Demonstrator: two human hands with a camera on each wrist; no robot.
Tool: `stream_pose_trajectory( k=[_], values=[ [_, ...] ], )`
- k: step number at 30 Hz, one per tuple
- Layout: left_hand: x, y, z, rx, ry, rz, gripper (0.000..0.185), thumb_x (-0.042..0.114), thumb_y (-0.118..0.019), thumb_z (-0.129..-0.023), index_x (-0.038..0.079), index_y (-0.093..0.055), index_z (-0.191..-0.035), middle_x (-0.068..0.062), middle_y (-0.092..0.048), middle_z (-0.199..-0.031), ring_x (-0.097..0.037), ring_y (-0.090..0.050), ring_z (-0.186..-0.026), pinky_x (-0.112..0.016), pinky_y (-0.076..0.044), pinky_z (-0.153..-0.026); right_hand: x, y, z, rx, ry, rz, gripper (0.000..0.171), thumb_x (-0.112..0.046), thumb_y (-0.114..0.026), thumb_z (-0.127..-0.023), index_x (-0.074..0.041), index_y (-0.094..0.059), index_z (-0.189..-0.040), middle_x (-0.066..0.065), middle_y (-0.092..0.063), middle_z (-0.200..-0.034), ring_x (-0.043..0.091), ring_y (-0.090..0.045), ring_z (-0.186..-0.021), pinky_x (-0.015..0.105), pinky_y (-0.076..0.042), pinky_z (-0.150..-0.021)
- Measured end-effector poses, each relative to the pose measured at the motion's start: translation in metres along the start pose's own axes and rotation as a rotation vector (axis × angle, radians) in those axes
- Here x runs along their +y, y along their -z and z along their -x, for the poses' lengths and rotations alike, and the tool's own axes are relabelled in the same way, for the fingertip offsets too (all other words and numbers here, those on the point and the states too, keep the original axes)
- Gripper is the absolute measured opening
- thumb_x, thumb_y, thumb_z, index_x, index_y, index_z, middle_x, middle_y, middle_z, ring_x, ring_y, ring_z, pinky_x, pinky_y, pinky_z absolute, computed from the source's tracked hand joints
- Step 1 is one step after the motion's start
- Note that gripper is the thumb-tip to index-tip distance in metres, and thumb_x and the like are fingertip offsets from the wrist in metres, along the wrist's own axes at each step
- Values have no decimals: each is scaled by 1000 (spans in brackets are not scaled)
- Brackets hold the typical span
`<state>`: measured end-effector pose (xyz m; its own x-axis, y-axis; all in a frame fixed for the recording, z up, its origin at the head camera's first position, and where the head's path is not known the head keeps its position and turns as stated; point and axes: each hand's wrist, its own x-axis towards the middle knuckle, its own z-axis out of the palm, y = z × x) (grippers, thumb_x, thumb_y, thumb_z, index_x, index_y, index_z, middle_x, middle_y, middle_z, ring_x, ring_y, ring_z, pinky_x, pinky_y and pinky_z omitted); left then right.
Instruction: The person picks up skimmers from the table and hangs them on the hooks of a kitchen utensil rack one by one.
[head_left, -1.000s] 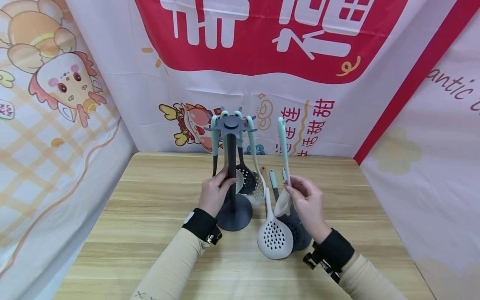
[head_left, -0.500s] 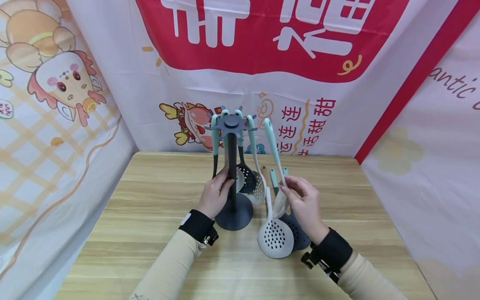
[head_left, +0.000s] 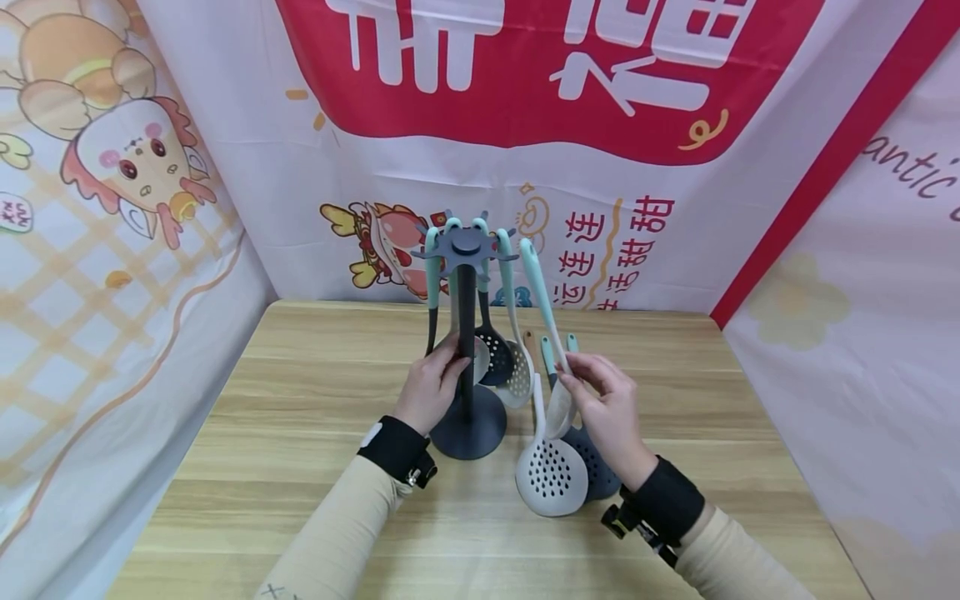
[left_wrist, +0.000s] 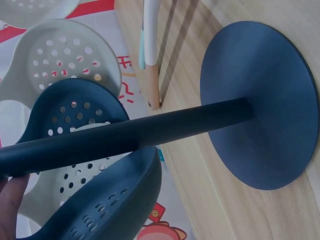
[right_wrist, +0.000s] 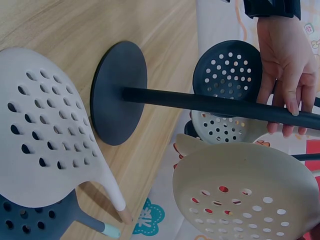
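My left hand [head_left: 431, 390] grips the dark post [head_left: 466, 321] of an upright utensil stand, whose round base [left_wrist: 260, 105] rests on the table. From the stand's top ring [head_left: 465, 243] hang several mint-handled utensils, among them a dark skimmer [head_left: 492, 360] and a white slotted one [head_left: 519, 385]. To the right of the stand, my right hand [head_left: 609, 408] pinches a slotted ladle [right_wrist: 245, 192] low on its shaft. Its mint handle [head_left: 537, 279] points up and tilts left, close to the ring. The ladle's pale bowl [head_left: 559, 412] hangs below my fingers and is partly hidden by them in the head view.
On the wooden table [head_left: 315, 383], right of the base, lies a white skimmer [head_left: 551, 479] with a brown handle end. It overlaps a dark perforated utensil [head_left: 597, 467]. Printed cloth walls [head_left: 600, 192] stand behind the table and at both sides.
My right hand has shifted slightly left with the ladle, and the top of its handle has tilted left toward the stand's ring. My left hand keeps its grip on the post.
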<state>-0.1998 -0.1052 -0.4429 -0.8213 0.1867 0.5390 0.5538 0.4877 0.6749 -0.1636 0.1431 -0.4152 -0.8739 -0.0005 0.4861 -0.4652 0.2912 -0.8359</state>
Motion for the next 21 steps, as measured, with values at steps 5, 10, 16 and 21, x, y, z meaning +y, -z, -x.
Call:
stream_pose_trajectory(
  k=[5,10,16,21],
  values=[
    [3,1,-1,4,19,-2,24,10,-55,-101,6,-65,-123,-11,-73,-115,-26,-70,-109,-41,-58,-91,-2,1,1,-11,-7,3,22,7,-68,-88,2,-70,-109,20,-70,-103,19,-70,-97,16,-54,-91],
    [5,0,0,14,32,-6,24,10,-56,-101,7,-66,-122,-10,-73,-116,-25,-70,-109,-41,-57,-91,-3,1,1,-14,-10,13,23,7,-68,-88,2,-70,-110,22,-70,-103,26,-70,-97,16,-53,-91],
    [6,-1,0,35,25,-16,24,10,-57,-100,6,-66,-122,-12,-71,-119,-28,-69,-111,-43,-57,-91,-2,1,1,-10,-5,8,23,10,-68,-87,3,-70,-109,23,-69,-102,11,-69,-96,15,-54,-90],
    [5,-2,0,39,47,-18,26,11,-57,-100,6,-66,-124,-12,-71,-121,-28,-69,-112,-44,-57,-90,-1,0,1,-11,0,14,24,10,-68,-87,3,-70,-109,23,-69,-102,9,-69,-95,15,-54,-90]
  ],
)
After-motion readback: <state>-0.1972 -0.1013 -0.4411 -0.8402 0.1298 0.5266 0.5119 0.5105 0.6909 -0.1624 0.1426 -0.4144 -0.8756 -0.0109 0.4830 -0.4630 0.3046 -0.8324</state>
